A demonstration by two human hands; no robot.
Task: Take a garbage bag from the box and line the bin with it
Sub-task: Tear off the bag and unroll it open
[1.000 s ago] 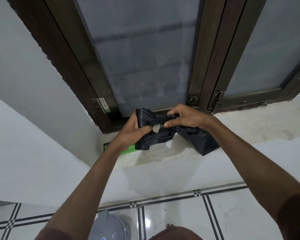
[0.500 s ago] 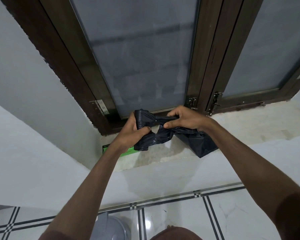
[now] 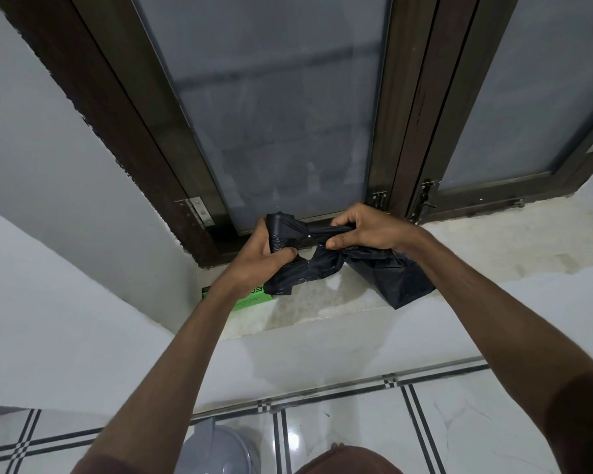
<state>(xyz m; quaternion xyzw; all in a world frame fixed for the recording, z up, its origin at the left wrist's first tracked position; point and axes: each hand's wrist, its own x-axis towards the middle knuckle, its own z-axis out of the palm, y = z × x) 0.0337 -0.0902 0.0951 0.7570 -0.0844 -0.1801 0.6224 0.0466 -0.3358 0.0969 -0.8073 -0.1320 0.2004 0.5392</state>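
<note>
Both hands hold black garbage bag plastic over the window sill. My left hand (image 3: 261, 256) grips the rolled end of the garbage bag roll (image 3: 281, 230). My right hand (image 3: 367, 229) pinches the garbage bag (image 3: 396, 278), whose loose part hangs down to the sill edge. The plastic between the hands is stretched thin, with a small gap in it. The green bag box (image 3: 250, 299) lies on the sill, mostly hidden by my left wrist. The grey bin (image 3: 216, 453) stands on the floor at the bottom edge, seen only in part.
The stone window sill (image 3: 476, 248) runs right from the hands. Behind it is a dark wooden window frame (image 3: 404, 131) with frosted glass and metal latches (image 3: 425, 196). White walls close in on the left. White floor tiles (image 3: 356, 425) with black lines lie below.
The hands have stayed nearly in place over the sill. The black plastic between them looks drawn slightly tighter.
</note>
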